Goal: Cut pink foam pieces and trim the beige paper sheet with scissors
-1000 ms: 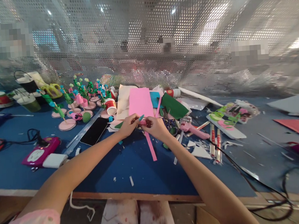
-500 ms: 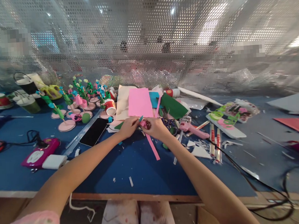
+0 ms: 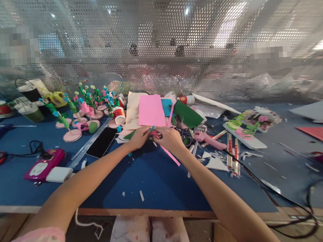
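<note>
Close together over the blue table, my two hands work on a long pink paper strip [image 3: 170, 155]. Its near end trails down and right beneath my right hand [image 3: 170, 138], whose fingers are closed on the gathered pink end. My left hand [image 3: 140, 138] is pinched shut beside it, with a small teal tip [image 3: 152, 128] poking up from the fingers; the rest of that piece is hidden. Just beyond my fingertips lies a pink sheet [image 3: 150, 110], with a dark green sheet [image 3: 188, 114] to its right.
Paper flowers on round pink bases [image 3: 72, 135] crowd the back left, near a black phone [image 3: 101, 143] and a magenta power block [image 3: 45, 164]. To the right are a pink glue gun [image 3: 211, 140], its black cable, and white scraps [image 3: 217, 164]. A perforated metal screen [image 3: 156, 44] stands behind.
The trailing end of the pink strip has swung to the right and slightly up, now looking narrower. Both hands stay almost in place, with a slight shift of the right fingers.
</note>
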A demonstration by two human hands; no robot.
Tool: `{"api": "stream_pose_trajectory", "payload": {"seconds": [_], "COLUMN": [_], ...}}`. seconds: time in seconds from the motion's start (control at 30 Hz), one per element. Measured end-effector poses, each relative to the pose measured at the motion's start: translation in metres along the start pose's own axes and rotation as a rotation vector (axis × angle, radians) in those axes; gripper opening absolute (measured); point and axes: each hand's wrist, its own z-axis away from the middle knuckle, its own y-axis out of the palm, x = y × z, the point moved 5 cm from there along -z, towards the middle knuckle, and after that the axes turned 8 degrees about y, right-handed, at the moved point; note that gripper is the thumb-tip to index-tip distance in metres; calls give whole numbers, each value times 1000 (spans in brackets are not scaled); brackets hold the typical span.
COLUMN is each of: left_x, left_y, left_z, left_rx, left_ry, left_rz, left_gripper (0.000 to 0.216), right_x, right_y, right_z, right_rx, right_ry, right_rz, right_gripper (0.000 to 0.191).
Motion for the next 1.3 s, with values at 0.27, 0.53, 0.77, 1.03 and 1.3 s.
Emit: {"api": "stream_pose_trajectory", "payload": {"seconds": [0.27,0.53,0.77,1.03,1.3], "left_x": [-1,4,0,10,17], "left_y": [-1,-2,-2,4,4], "left_z": [0,1,5,2,5], "left_rx": [-1,-23,-62,-43,-176], "left_ry": [-39,-72,-45,-8,-124], "left_rz": [20,-32,-221,72,269], "left_gripper": [32,32,22,40,28], "right_x": [-4,-24,-17,-16,-20], "right_y": [3,21,13,16,17], "right_z": [-4,-13,-10,-9,-7], "right_rx": [-11,44,27,47,-1], "right_ry": [1,187,102,152,243], "right_rz": [-254,-667,-455,-605,-771], "right_gripper": [17,22,12,34,44]}}
